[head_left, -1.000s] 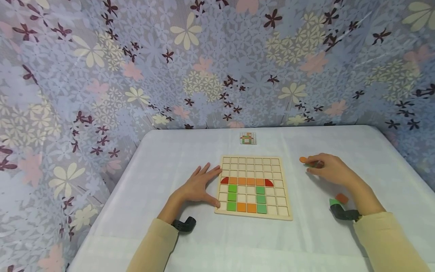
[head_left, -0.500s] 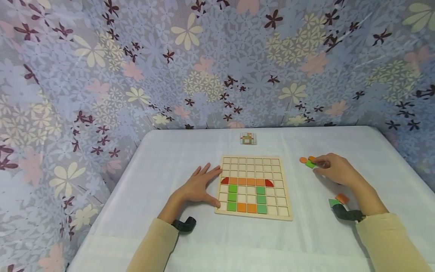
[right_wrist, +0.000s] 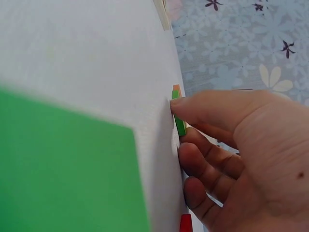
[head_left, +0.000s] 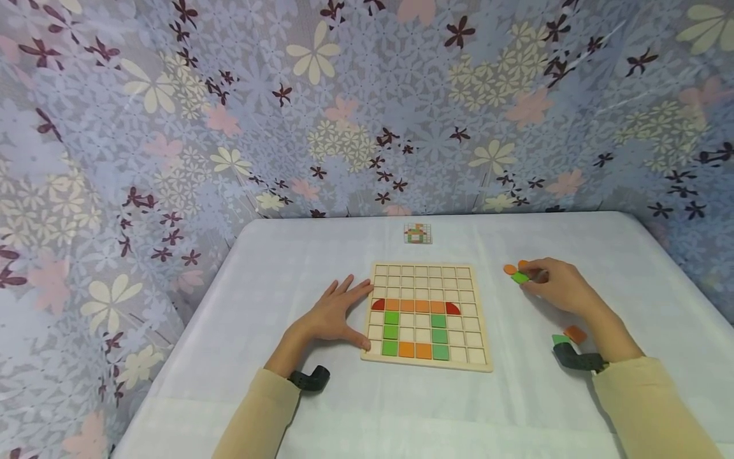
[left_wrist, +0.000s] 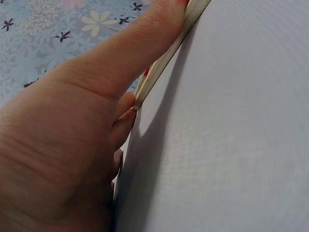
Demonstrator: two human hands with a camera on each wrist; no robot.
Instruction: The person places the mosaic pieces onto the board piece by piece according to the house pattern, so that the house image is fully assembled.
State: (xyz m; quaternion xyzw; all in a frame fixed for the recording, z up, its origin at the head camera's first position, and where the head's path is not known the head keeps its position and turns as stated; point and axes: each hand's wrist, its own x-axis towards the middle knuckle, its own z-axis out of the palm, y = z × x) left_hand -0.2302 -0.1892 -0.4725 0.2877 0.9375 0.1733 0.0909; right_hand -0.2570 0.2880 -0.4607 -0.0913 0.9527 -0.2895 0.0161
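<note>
My left hand [head_left: 335, 315] is spread along the left edge of a wooden grid board [head_left: 427, 365], its thumb and fingers touching the frame; in the left wrist view the thumb [left_wrist: 161, 21] presses on the rim. Red, orange and green tiles fill some of the board's cells. To the right of the board, my right hand [head_left: 556, 284] pinches a green tile [head_left: 520, 278] between thumb and forefinger, close to the cloth. The right wrist view shows the thumb on the tile's edge [right_wrist: 179, 121]. Beside it lie two orange round tiles, one [head_left: 510, 269] in full view, the other partly hidden by the fingers.
An orange tile [head_left: 575, 333] and a green tile [head_left: 559, 340] lie near the right wrist, the green one partly behind the wrist camera. A small pattern card [head_left: 418, 233] lies beyond the board. A red piece [right_wrist: 186, 223] shows below the right fingers. Flowered cloth hangs behind the table.
My right hand drew back slightly to the right, uncovering the green tile and an orange round, then came forward again and took hold of the green tile. The left hand stayed put.
</note>
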